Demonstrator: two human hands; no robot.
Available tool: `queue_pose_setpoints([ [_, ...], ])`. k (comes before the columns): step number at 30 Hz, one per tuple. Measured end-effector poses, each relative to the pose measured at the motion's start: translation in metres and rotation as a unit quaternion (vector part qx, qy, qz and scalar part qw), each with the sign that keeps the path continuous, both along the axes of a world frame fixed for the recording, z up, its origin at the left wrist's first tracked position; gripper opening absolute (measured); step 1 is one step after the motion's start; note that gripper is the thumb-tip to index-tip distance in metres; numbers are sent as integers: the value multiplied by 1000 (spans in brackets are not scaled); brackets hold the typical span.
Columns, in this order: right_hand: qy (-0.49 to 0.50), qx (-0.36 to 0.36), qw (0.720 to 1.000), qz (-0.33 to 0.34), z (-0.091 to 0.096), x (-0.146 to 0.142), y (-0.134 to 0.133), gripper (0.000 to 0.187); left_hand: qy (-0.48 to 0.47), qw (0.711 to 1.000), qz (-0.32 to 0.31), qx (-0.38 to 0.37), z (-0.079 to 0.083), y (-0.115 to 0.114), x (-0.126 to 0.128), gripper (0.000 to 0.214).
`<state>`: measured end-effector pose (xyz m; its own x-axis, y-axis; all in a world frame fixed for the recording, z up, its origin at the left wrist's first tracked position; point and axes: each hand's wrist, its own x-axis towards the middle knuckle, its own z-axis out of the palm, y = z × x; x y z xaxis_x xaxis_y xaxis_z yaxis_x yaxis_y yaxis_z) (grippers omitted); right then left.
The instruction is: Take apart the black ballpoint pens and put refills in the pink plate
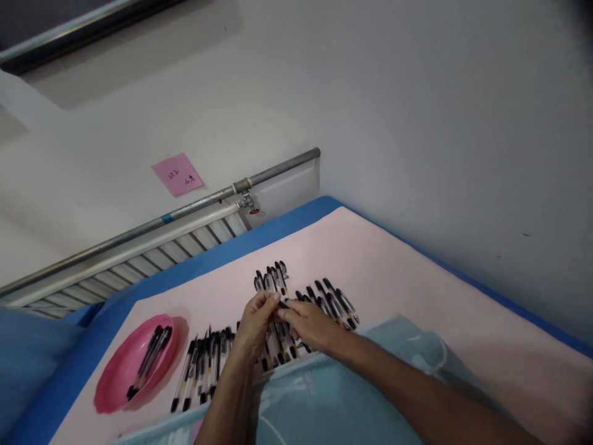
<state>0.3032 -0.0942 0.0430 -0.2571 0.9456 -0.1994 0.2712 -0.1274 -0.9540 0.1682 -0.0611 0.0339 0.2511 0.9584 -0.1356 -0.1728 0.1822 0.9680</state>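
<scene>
My left hand (257, 322) and my right hand (309, 322) meet over the pens, both with closed fingers. Between their fingertips shows the short dark end of a black pen (282, 305); the rest of it is hidden by the fingers. Under and just beyond my hands lie clear-barrelled pens with black caps (274, 278). More pens (334, 303) lie in a slanted row to the right of my right hand. Left of my left wrist is another row of pens (204, 364), some with their black ends toward me.
A pink bowl (109, 371) with several pens (151, 358) in it stands on the left of the pale pink table cover (393, 296). Blue cloth (296, 216) edges the table. Behind are a radiator (185, 244), a metal pipe (278, 170) and a wall with a pink note (178, 174).
</scene>
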Motion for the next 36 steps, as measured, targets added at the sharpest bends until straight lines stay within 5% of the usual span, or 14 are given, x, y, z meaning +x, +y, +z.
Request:
queue_pose_setpoints([
  [5, 21, -49, 999, 9, -2, -1, -1, 22, -16, 1000, -12, 2, 3, 0, -2, 18],
  [11, -35, 70, 997, -22, -2, -2, 0, 23, -8, 1000, 9, -7, 3, -1, 1, 27],
  [36, -47, 94, 994, -25, -1, -1, -1, 23, -42, 999, 6, -26, 5, -2, 4, 22],
])
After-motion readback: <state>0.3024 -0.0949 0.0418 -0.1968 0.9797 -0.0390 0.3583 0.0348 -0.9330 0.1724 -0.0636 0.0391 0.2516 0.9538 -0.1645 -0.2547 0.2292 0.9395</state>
